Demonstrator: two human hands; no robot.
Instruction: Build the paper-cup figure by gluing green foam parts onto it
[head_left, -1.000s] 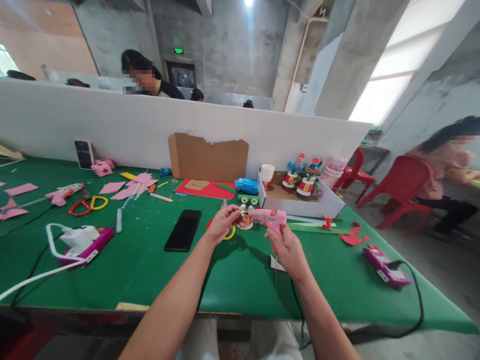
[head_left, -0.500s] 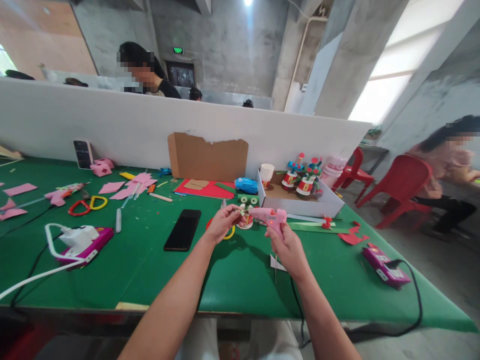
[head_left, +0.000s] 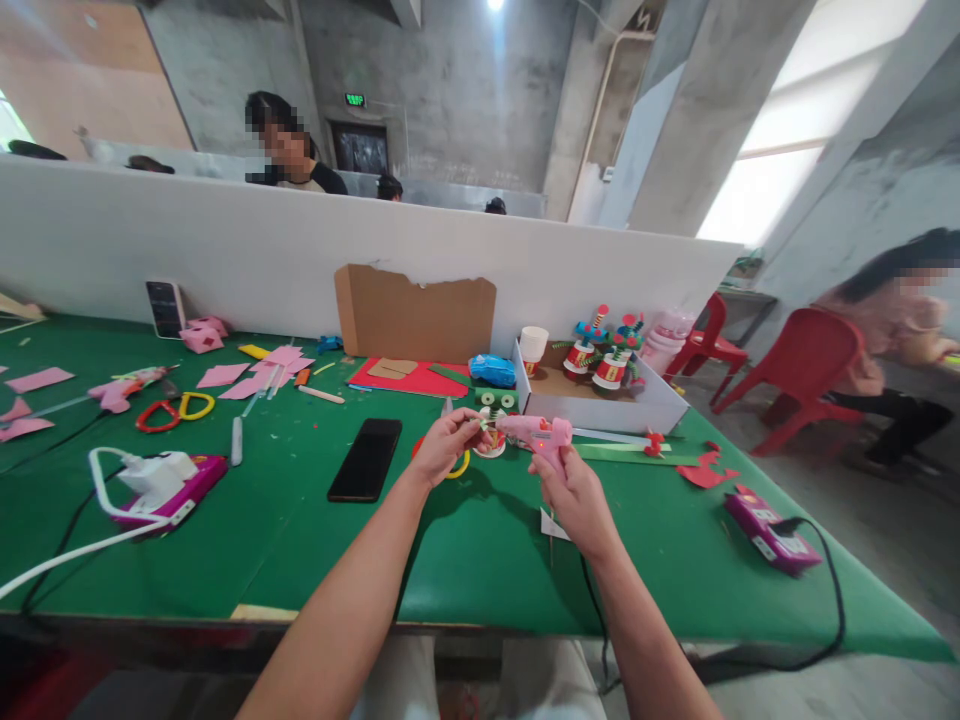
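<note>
My right hand [head_left: 571, 492] is wrapped round the handle of a pink hot glue gun [head_left: 541, 434], its nozzle pointing left. At the nozzle, my left hand [head_left: 450, 445] pinches a small pale green piece [head_left: 482, 426], too small to make out in full. Just behind the fingers stands a paper-cup figure [head_left: 495, 402] with a green head and round white eyes, partly hidden by my left hand and the nozzle. Scissors with red and yellow handles [head_left: 459, 468] lie partly under my left hand. A black phone [head_left: 366, 460] rests to the left.
A white box [head_left: 600, 418] holds cup figures and a paper cup. Beside it lie a blue packet [head_left: 492, 371] and red card [head_left: 442, 378]. Purple power strips [head_left: 772, 535] with cables sit at both sides. A white partition [head_left: 420, 230] runs along the back; people sit or stand beyond.
My hands and the glue gun stay almost in place, the gun shifting very slightly. Beyond the partition, a person's head has moved a little to the right and down.
</note>
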